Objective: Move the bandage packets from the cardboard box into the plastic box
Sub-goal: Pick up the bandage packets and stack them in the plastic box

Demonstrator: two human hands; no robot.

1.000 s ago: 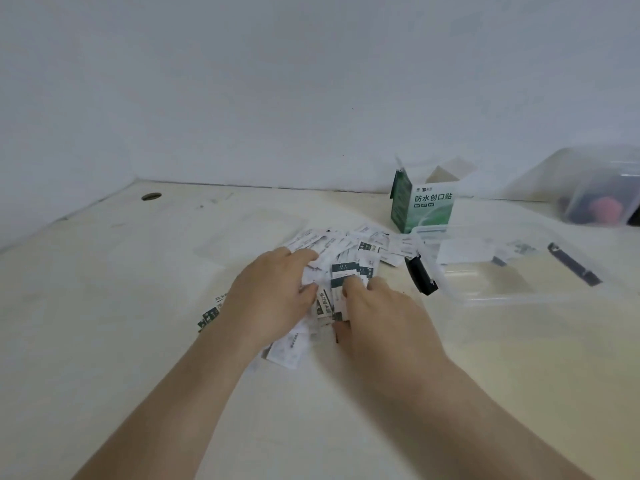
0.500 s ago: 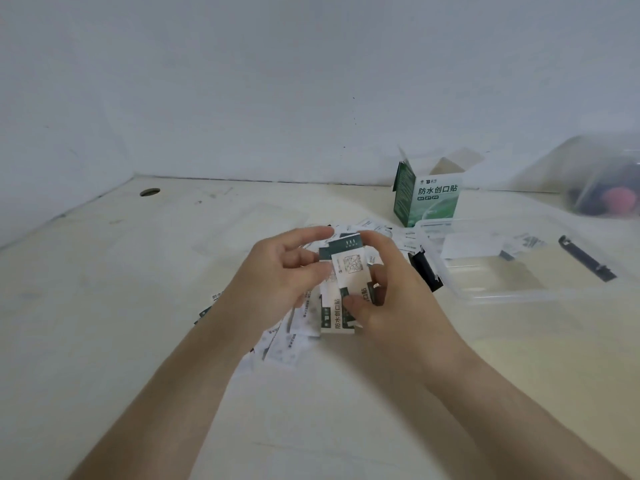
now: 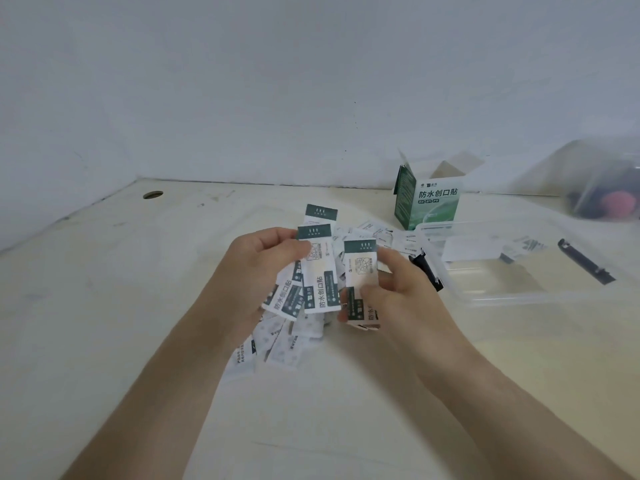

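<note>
Both grips are sitting higher above the surface (image 3: 138, 306) than half a second ago, and the single stack is now splitting in two. Your left grip (image 3: 263, 268) is pinching a fan of bandage packets (image 3: 318, 271), thumb on top. Your right grip (image 3: 398, 296) is clamping a smaller bundle (image 3: 360, 271) just left of the clear plastic box (image 3: 519, 299). Loose packets (image 3: 287, 344) are lying left of that box, beneath your hands. At least one packet (image 3: 526, 244) is resting inside it. The open cardboard box (image 3: 429, 206) is standing just behind its left corner.
</note>
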